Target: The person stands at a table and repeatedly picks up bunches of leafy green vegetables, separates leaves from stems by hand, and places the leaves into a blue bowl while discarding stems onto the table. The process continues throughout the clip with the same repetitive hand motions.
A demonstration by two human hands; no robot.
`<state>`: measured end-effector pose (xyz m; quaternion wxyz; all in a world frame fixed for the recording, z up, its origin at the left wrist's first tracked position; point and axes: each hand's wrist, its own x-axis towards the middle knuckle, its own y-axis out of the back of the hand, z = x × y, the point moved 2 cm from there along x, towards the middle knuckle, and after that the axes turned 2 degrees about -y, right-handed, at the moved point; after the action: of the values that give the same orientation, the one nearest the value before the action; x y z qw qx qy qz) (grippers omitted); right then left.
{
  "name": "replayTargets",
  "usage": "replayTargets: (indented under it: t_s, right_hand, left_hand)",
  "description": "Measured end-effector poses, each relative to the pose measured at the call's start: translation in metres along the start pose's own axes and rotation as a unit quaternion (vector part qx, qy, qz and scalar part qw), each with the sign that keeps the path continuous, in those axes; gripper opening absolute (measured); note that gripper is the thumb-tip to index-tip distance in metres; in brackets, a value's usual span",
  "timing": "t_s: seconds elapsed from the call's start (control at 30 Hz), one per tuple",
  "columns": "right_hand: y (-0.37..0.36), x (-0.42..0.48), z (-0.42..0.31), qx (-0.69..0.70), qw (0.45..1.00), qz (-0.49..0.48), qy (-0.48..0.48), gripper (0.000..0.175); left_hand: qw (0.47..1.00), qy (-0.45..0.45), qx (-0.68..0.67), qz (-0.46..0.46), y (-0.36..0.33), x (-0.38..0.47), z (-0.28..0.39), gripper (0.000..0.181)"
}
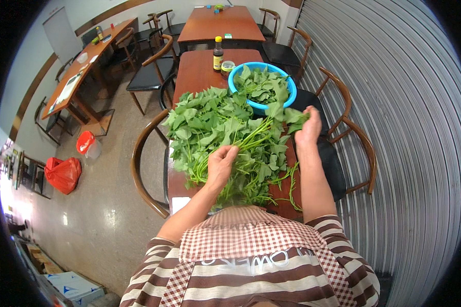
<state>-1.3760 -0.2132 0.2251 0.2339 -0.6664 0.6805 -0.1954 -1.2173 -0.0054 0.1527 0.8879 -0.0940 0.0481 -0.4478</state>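
Observation:
A large heap of leafy green stems (207,115) covers the near part of a reddish-brown wooden table (199,73). My left hand (221,165) grips the stalk ends of a bunch of leafy stems (257,134) between thumb and fingers; the bunch slants up to the right. At its leafy end, right of the heap, my right hand (309,128) is raised against some leaves, slightly blurred; its hold on them is unclear. Beyond the heap a blue plastic basin (293,92) holds loose green leaves (263,82). Several thin bare stalks (292,188) lie near the table's right edge.
A sauce bottle with a yellow cap (218,55) and a lidded glass jar (227,68) stand left of the basin. Wooden chairs (150,165) flank the table. A corrugated metal shutter (399,115) runs along the right. A red plastic bag (63,174) and a lined bin (89,145) are on the floor.

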Motion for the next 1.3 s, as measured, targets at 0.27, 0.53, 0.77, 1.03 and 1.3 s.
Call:
replayTargets:
  t_s: [0.27, 0.53, 0.77, 1.03, 1.3]
  right_hand:
    - [-0.074, -0.093, -0.025, -0.505, 0.529, -0.486, 0.479, 0.01]
    - [-0.061, -0.096, 0.027, -0.547, 0.421, -0.531, 0.492, 0.007]
    - [-0.071, -0.063, 0.014, -0.359, 0.865, -0.268, 0.224, 0.016]
    - [-0.072, -0.065, -0.028, -0.498, 0.629, -0.426, 0.418, 0.012]
    - [-0.063, -0.082, 0.008, -0.723, 0.253, -0.575, 0.288, 0.015]
  left_hand:
    - [0.998, -0.001, 0.055, -0.016, 0.003, -0.003, 0.003, 0.022]
    - [0.997, -0.027, 0.062, -0.027, 0.004, -0.004, -0.005, 0.02]
    - [1.0, 0.0, -0.008, -0.001, 0.0, -0.002, 0.002, 0.02]
    - [0.999, 0.008, -0.01, 0.048, 0.012, 0.001, -0.006, 0.018]
    - [0.981, -0.04, 0.184, -0.046, 0.013, -0.006, -0.012, 0.027]
